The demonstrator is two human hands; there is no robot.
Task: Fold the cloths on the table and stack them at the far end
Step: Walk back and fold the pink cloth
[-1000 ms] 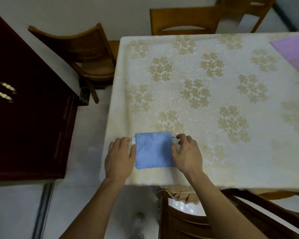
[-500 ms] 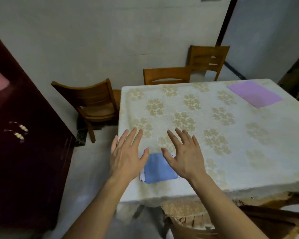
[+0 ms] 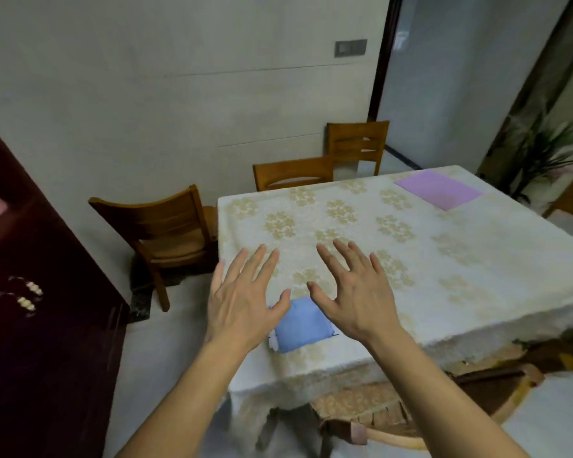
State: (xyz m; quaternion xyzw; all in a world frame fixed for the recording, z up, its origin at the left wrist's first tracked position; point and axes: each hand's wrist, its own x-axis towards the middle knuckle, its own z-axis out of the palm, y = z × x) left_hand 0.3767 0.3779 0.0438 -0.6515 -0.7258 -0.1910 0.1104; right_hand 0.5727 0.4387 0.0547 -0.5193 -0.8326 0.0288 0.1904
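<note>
Open hands (image 3: 242, 302) seemingly above blue cloth (image 3: 300, 323)

a single head-worn wide-angle view looks forward and down from the near end of the table (image 3: 444, 259), close above its near-left corner. the lens faces along the tabletop toward the wall beyond the table's far edge, taking in wooden chairs (image 3: 166, 223) left of and behind the table. the table's right side runs out of frame. no second view exists, so nothing is shared.
</note>
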